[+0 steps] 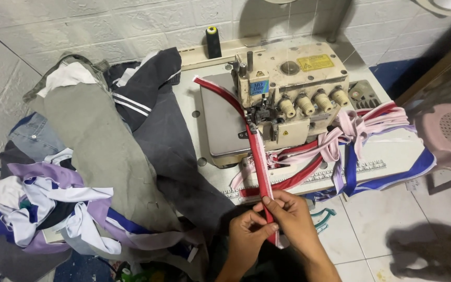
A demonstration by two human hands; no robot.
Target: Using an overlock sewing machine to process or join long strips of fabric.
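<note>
Both my hands pinch the near end of a long red and white fabric strip (255, 151) at the bottom middle. My left hand (246, 235) holds it from the left, and my right hand (293, 222) grips it from the right and above. The strip runs up and away under the presser foot of a cream overlock sewing machine (288, 99) and out behind it to the left. More red, pink and blue strips (351, 136) lie bunched on the white machine table (392, 156) to the right of the machine.
A big heap of grey, dark and purple-white garments (105, 156) covers the left side. A black thread cone (213, 42) stands behind the machine. A pink plastic stool (450, 136) sits at the right. Tiled floor lies below.
</note>
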